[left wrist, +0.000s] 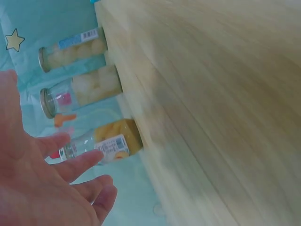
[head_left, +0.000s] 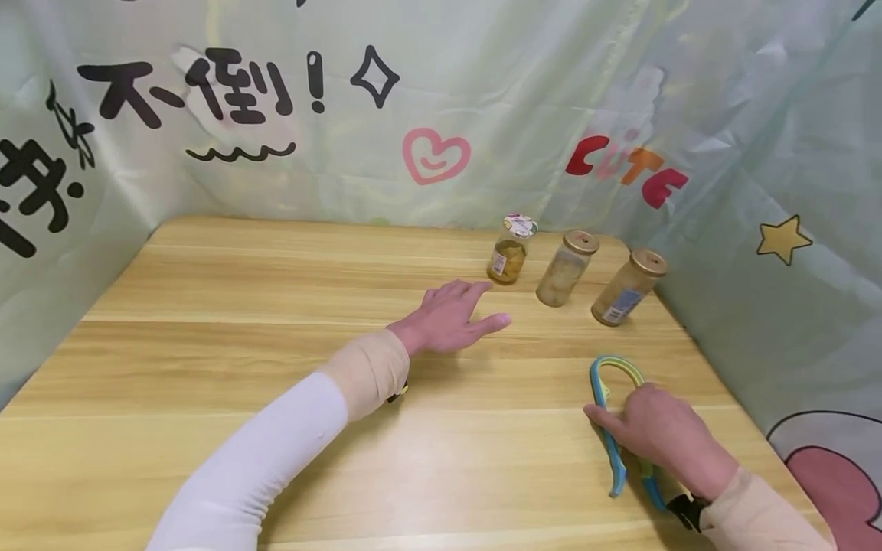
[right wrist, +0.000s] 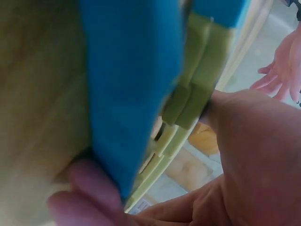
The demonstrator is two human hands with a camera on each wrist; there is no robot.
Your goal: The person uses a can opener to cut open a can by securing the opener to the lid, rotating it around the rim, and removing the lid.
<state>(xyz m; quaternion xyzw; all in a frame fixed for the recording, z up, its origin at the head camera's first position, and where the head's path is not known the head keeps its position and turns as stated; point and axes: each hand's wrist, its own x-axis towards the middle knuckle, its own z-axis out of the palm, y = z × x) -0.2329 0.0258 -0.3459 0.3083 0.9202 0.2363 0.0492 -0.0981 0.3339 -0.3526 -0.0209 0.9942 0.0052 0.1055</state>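
Patterned-lid jar (head_left: 508, 260), standing upright at the far side of the table (head_left: 207, 367), leftmost of three jars. Its long axis is vertical, the apparent lean in the head view probably owing to the lens. The left hand (head_left: 448, 315) is the nearer; its fingers are extended and spread, the thumb held well away from them, and they have hold of nothing. The jar lies ahead of and slightly to the right of these fingertips, near them; they overlap it in the left wrist view, but no contact can be made out. Any grasp would seem to turn on this short gap and on setting the thumb and fingers to opposite sides of the upright body. Beyond it to the right stand the middle jar (head_left: 563, 272) and the right jar (head_left: 623, 295), both gold-lidded. Well apart, the right hand (head_left: 661, 425) grips a blue-and-green looped tool (right wrist: 134, 84), its loop pointing toward the jars.
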